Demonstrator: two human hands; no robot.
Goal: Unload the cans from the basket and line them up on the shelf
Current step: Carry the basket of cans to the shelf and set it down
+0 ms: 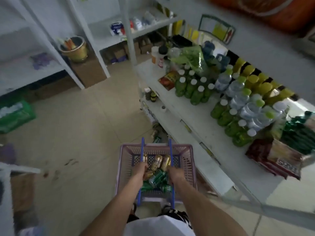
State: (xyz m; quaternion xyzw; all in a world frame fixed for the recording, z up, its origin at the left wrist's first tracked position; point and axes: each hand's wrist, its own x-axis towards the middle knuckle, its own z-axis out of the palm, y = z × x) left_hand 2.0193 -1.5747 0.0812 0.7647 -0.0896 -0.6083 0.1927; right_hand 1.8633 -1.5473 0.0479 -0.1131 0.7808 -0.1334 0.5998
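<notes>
A pink plastic basket (187, 160) with two blue handles hangs low in front of me, over the tiled floor. Inside lie several gold cans (157, 160) and green cans (157, 176), tumbled on their sides. My left hand (140, 170) is closed around the left blue handle (142, 147). My right hand (175, 174) is closed around the right blue handle (170, 149). The white shelf (187, 109) runs along my right side, with a bare strip along its front edge.
Green bottles (194, 89), water bottles (242, 99), yellow-capped bottles and snack bags (279, 159) fill the back of the shelf. A lower shelf level sits under it. To the left are more white racks, a gold bucket (75, 48) on a cardboard box and a green crate (15, 114).
</notes>
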